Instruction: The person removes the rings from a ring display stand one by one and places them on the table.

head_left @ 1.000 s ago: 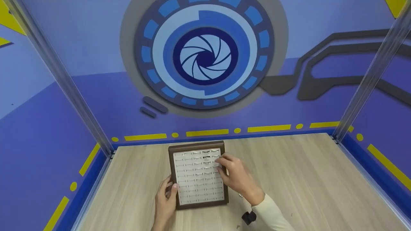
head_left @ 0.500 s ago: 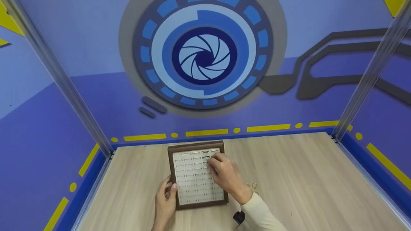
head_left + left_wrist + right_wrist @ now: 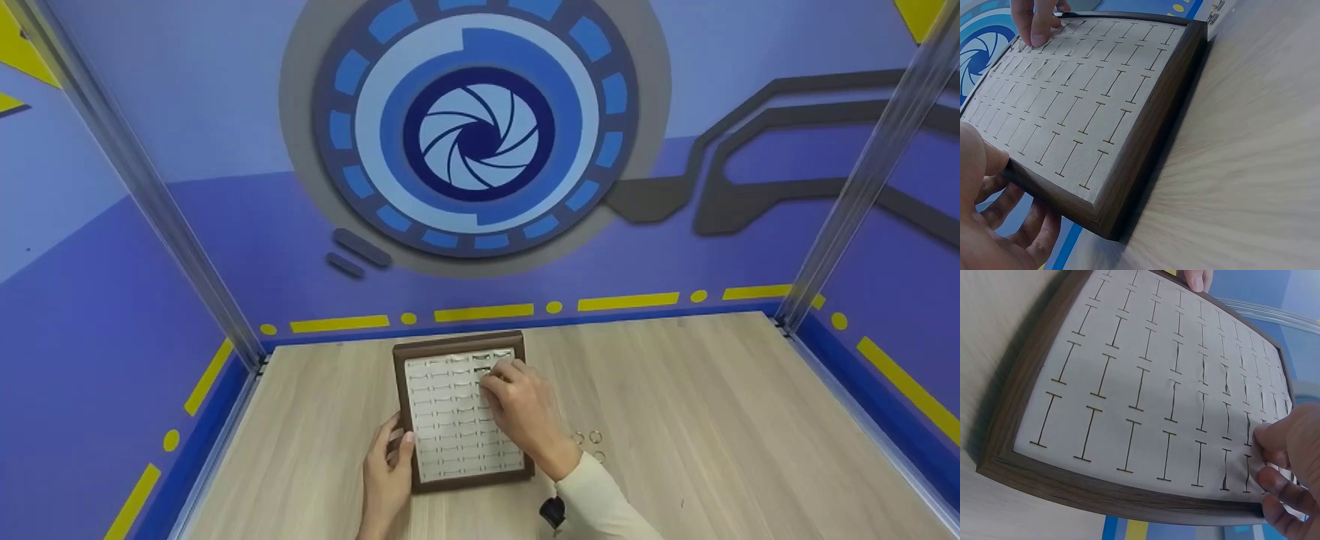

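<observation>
A ring display tray with a brown wooden frame and a pale pad of I-shaped slots stands in the head view's middle. Its left side is gripped by my left hand, thumb on the frame and fingers bent around the edge, as the left wrist view also shows. My right hand is over the pad's upper right, thumb and fingertips at the slots. Whether they pinch a ring is hidden. Some slots beside the right fingers gape slightly. Three thin rings lie on the table right of the tray.
The pale wooden table extends on both sides of the tray. Behind it rises a blue printed wall, with metal posts at the corners. A small black object is by the right sleeve.
My right hand has moved left across the pad, from the rightmost column to the one beside it, its fingertips drawing together. Rings formerly behind the arm now show. The left hand stays put.
</observation>
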Action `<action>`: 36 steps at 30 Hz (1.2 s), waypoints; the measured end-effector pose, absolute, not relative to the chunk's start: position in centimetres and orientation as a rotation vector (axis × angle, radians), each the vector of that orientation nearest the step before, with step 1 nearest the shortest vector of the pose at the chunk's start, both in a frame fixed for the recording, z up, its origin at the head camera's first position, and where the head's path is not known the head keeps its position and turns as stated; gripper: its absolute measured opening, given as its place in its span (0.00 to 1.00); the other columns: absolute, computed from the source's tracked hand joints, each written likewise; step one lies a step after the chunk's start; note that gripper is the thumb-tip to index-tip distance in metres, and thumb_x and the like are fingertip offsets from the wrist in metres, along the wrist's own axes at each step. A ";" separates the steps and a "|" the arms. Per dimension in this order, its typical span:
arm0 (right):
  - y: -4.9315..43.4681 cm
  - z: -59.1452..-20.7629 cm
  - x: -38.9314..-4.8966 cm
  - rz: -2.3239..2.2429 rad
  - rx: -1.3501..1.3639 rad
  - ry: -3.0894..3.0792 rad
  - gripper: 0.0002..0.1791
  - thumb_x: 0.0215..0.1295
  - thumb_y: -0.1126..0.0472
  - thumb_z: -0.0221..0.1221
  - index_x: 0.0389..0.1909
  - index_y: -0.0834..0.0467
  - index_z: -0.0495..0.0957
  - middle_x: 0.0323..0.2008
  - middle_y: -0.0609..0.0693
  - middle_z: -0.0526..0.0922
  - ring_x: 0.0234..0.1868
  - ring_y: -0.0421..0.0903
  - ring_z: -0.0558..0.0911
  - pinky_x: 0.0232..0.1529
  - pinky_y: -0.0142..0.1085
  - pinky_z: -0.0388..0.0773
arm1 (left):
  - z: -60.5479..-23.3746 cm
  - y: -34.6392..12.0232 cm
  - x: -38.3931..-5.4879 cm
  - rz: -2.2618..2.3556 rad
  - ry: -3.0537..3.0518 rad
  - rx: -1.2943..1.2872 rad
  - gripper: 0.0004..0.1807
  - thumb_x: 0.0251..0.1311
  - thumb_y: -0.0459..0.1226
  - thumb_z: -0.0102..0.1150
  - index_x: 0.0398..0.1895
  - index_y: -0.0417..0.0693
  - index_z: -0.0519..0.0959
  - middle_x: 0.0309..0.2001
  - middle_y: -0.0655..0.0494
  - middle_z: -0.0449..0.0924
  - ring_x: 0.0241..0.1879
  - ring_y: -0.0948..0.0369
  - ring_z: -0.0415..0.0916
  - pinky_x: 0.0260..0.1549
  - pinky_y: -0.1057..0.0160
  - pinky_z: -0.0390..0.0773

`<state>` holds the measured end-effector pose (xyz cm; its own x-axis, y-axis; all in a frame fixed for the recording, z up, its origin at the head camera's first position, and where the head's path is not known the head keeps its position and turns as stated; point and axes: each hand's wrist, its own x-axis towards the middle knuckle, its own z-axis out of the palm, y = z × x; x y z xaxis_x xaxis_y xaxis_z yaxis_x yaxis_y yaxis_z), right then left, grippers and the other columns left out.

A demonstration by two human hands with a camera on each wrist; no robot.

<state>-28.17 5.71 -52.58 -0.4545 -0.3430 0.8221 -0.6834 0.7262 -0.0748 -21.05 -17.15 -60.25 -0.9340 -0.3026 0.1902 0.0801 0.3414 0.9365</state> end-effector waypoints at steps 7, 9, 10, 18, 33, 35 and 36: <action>5.6 -52.6 -28.2 0.532 0.791 -2.079 0.10 0.53 0.73 0.76 0.29 0.56 0.89 0.30 0.45 0.84 0.32 0.45 0.82 0.31 0.35 0.83 | -60.1 -17.1 -20.8 -1.646 -2.299 0.219 0.25 0.81 0.35 0.55 0.77 0.39 0.70 0.68 0.38 0.77 0.63 0.41 0.80 0.65 0.40 0.81; 5.6 -52.7 -28.2 0.535 0.792 -2.082 0.10 0.54 0.74 0.76 0.29 0.56 0.89 0.30 0.45 0.84 0.32 0.45 0.82 0.31 0.35 0.83 | -60.0 -17.1 -20.7 -1.645 -2.301 0.232 0.25 0.81 0.35 0.56 0.77 0.40 0.70 0.68 0.38 0.77 0.63 0.41 0.80 0.65 0.39 0.81; 5.6 -52.7 -28.2 0.539 0.792 -2.082 0.10 0.54 0.73 0.76 0.29 0.56 0.88 0.30 0.45 0.84 0.32 0.45 0.82 0.31 0.35 0.83 | -60.0 -17.1 -20.7 -1.645 -2.301 0.236 0.25 0.80 0.35 0.56 0.77 0.40 0.70 0.68 0.38 0.77 0.63 0.41 0.80 0.65 0.39 0.81; 5.9 -52.5 -28.0 0.579 0.800 -2.106 0.10 0.55 0.73 0.75 0.31 0.55 0.87 0.31 0.46 0.84 0.33 0.45 0.82 0.33 0.37 0.84 | -59.9 -17.0 -20.8 -1.652 -2.302 0.244 0.25 0.80 0.34 0.56 0.77 0.41 0.70 0.68 0.39 0.77 0.62 0.42 0.80 0.65 0.41 0.81; 6.5 -52.3 -27.9 0.602 0.828 -2.130 0.11 0.58 0.72 0.75 0.33 0.54 0.87 0.34 0.45 0.84 0.34 0.44 0.82 0.34 0.36 0.84 | -60.2 -17.3 -20.9 -1.674 -2.281 0.185 0.25 0.81 0.36 0.56 0.76 0.38 0.70 0.68 0.35 0.76 0.63 0.41 0.80 0.64 0.44 0.83; 6.5 -52.3 -27.9 0.598 0.827 -2.142 0.10 0.58 0.72 0.75 0.33 0.54 0.87 0.34 0.45 0.84 0.34 0.44 0.81 0.34 0.36 0.84 | -60.2 -17.2 -20.9 -1.676 -2.284 0.192 0.25 0.81 0.36 0.56 0.76 0.38 0.70 0.68 0.36 0.76 0.63 0.41 0.80 0.64 0.44 0.83; 6.5 -52.2 -27.9 0.594 0.828 -2.146 0.10 0.58 0.72 0.75 0.33 0.54 0.87 0.34 0.45 0.84 0.33 0.44 0.81 0.34 0.36 0.83 | -60.2 -17.2 -20.9 -1.675 -2.284 0.195 0.25 0.81 0.36 0.56 0.76 0.38 0.71 0.68 0.36 0.77 0.63 0.41 0.80 0.64 0.44 0.84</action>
